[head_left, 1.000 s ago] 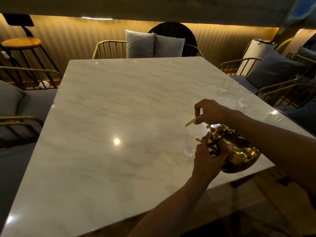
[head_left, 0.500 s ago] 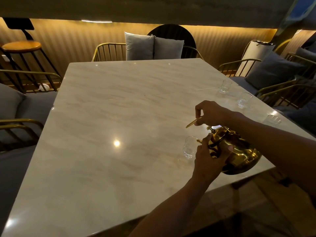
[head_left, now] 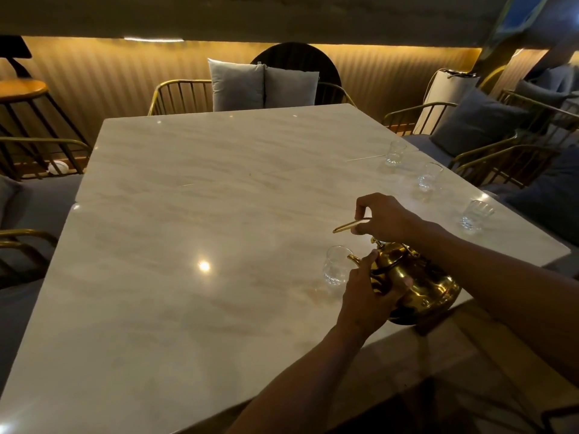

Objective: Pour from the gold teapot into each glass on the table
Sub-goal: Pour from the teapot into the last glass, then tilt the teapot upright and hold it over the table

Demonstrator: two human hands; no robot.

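left hand point(head_left: 366, 296): wrapped around the spout side of the gold teapot point(head_left: 419, 286), thumb laid over the shoulder of the pot, fingers curled underneath, so a proper grip is kept on it

right hand point(head_left: 383, 217): held just above the pot, a thin gold handle point(head_left: 349, 226) is pinched between thumb and fingers; the rod sticks out to the left of the hand. Whether it's joined to the pot can't be told from here

gold teapot: shiny polished brass-looking body, round and squat, warm light reflected all over it, small knob on the lid up top. It's tipped toward the left, curved spout point(head_left: 354, 259) brought right against the rim of the nearest glass point(head_left: 336, 266). The pot sits over the near right edge of the table point(head_left: 188, 245), between the two hands

nearest glass: clear, small, stood upright just left of the left hand, touching or nearly touching the spout. No liquid stream can be made out

other glasses: three more are lined up beyond the right hand along the table's right edge, the closest one point(head_left: 474, 214) off to the right of it, then one point(head_left: 428, 177) farther, then one point(head_left: 394, 153) farthest. All clear and upright

table: pale marble top, a lamp glare is seen left of the hands

around: gold wire chairs and grey cushions point(head_left: 263, 84) at the far end
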